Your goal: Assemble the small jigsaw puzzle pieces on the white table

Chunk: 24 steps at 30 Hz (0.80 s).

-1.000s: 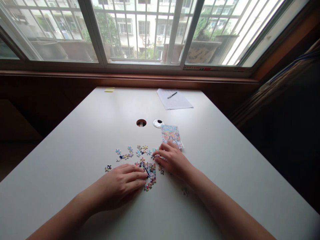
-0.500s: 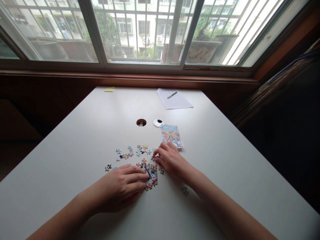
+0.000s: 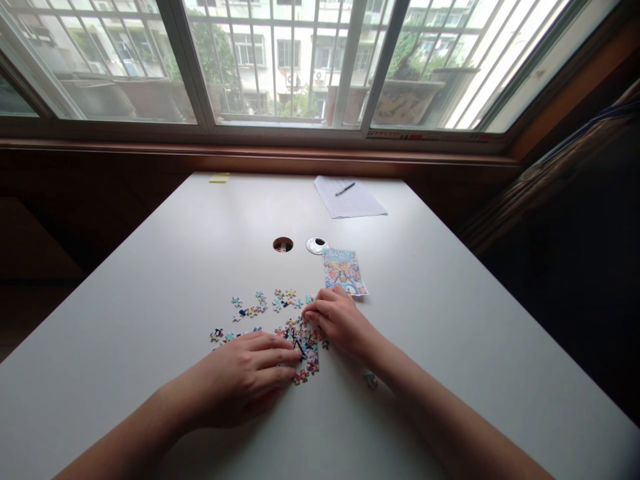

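On the near part of the white table (image 3: 125, 320), a single puzzle piece (image 3: 371, 381) lay to the right, close beside the right forearm. To the left of it, the left hand (image 3: 253, 370) was open, palm down, with the fingers stretched and lying over the left side of the joined part of the puzzle (image 3: 312, 352). Its thumb was hidden below the hand. This joined part was between the two hands, with many small colours and an uneven border at the near and far sides.

The right hand (image 3: 337, 319) was at the far right corner of the joined part. Its fingers were bent, and the tips came close together; I cannot tell whether they gripped a piece, because it was too small and partly covered.

A little farther, loose pieces (image 3: 285, 302) were spread in small groups, and a few more (image 3: 217, 335) lay to the left, near the left hand. Just beyond the right hand there was a printed picture sheet (image 3: 344, 270), coloured and slightly turned.

Farther away, a round hole (image 3: 283, 245) was in the table, and a round cover (image 3: 317, 247) lay on its right. Near the far edge were white papers (image 3: 357, 205) with a pen (image 3: 345, 189) on them, and at the left a yellow note (image 3: 219, 178). Behind stood the barred window (image 3: 275, 80).
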Available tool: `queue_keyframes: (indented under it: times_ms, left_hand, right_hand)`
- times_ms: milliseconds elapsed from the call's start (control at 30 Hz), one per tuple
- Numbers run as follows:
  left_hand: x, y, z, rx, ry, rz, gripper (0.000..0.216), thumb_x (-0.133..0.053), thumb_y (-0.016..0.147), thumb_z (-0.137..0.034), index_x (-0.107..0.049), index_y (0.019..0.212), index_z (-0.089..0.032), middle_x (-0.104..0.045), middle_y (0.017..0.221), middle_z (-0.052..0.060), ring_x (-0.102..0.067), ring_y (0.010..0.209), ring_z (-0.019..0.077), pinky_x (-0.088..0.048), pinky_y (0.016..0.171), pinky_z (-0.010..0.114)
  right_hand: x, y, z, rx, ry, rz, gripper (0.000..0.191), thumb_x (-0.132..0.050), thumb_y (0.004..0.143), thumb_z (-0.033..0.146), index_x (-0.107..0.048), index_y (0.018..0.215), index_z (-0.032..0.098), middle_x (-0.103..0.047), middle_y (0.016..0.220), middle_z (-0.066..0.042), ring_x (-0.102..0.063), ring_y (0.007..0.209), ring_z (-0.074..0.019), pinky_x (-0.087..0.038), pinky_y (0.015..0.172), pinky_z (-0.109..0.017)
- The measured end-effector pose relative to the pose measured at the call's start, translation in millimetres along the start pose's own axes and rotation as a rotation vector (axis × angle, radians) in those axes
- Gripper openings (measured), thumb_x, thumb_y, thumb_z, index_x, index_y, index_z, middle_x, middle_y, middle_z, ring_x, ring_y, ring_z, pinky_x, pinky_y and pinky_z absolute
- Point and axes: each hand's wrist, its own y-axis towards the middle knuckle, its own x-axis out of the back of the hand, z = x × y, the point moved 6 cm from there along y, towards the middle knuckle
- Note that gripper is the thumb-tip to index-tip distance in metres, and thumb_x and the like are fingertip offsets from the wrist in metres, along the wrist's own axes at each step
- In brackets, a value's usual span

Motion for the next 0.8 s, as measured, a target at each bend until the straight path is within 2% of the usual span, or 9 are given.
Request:
queue_keyframes:
  times_ms: [267,467,667,800]
  left_hand:
    - [1,-1,-1,0.003,-0.012,-0.028,0.033,-0.053,0.097,-0.017,-0.060,0.129,-0.020,-0.065,0.137,0.007,-0.058,0.128,0.0239,-0.048,0.112,0.042]
    - [3,2,-1,0.008,-0.003,-0.012,0.030,-0.053,0.096,-0.016,-0.061,0.125,-0.019,-0.065,0.138,0.006,-0.059,0.127,0.0250,-0.050,0.110,0.042]
    - [2,0,-1,0.006,-0.022,-0.013,0.031,-0.053,0.095,-0.015,-0.061,0.125,-0.019,-0.065,0.138,0.007,-0.058,0.129,0.0247,-0.049,0.112,0.042]
    - [2,0,-1,0.006,-0.041,-0.005,0.035,-0.056,0.093,-0.012,-0.060,0.127,-0.018,-0.064,0.139,0.007,-0.051,0.136,0.0254,-0.046,0.117,0.042]
  right_hand:
    - [5,-1,-1,-0.034,0.025,0.006,0.009,-0.075,0.088,0.023,-0.080,0.094,0.028,-0.069,0.089,-0.003,-0.052,0.097,-0.0241,-0.040,0.090,-0.038]
    - [7,-3,7,-0.021,-0.002,0.022,0.008,-0.076,0.088,0.027,-0.080,0.095,0.029,-0.069,0.091,-0.004,-0.052,0.097,-0.0251,-0.041,0.088,-0.038]
    - [5,-2,7,-0.080,0.011,0.033,0.011,-0.076,0.087,0.022,-0.080,0.093,0.029,-0.069,0.089,-0.004,-0.053,0.096,-0.0242,-0.041,0.088,-0.037]
    - [4,-1,6,-0.110,0.029,0.038,0.012,-0.074,0.088,0.021,-0.080,0.092,0.030,-0.069,0.088,-0.003,-0.054,0.097,-0.0241,-0.040,0.089,-0.037]
